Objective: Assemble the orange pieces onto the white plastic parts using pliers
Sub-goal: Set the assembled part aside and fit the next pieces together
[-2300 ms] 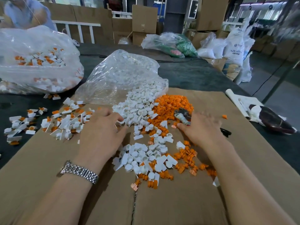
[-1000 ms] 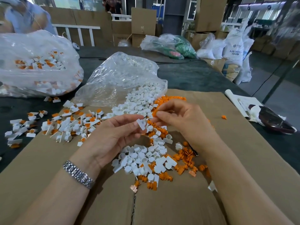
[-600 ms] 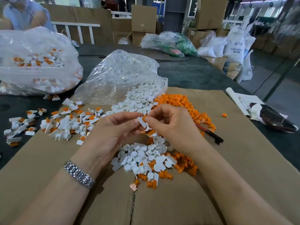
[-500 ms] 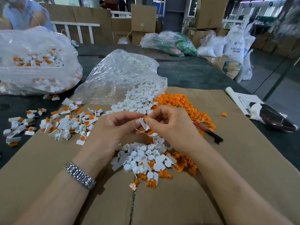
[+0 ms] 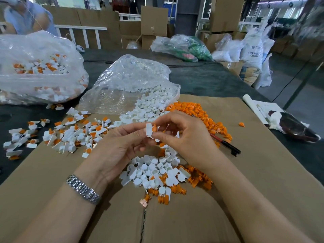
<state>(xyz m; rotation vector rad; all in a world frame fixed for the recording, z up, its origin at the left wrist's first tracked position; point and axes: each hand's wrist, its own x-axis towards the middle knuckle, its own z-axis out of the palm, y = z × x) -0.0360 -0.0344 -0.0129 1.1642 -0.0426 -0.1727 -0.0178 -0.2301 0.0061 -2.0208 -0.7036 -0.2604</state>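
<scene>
Above the cardboard sheet (image 5: 263,181), my left hand (image 5: 121,146) pinches a small white plastic part (image 5: 149,131) between thumb and fingers. My right hand (image 5: 185,137) pinches an orange piece (image 5: 154,128) and holds it against that white part. Loose white parts (image 5: 154,171) and orange pieces (image 5: 198,113) lie in piles under and beyond my hands. The pliers (image 5: 226,145), with red and black handles, lie on the cardboard just right of my right hand, untouched.
Assembled white-and-orange parts (image 5: 70,134) are scattered at the left. A clear bag of white parts (image 5: 129,81) spills open behind the piles; a second bag of assembled parts (image 5: 38,69) sits far left. A dark object on white paper (image 5: 294,128) lies at the right edge. Another person (image 5: 26,16) stands at back left.
My hands left the piles and came together, each with a piece. The orange piece has been brought against the white part, and both hands have lifted slightly. The pliers came into view.
</scene>
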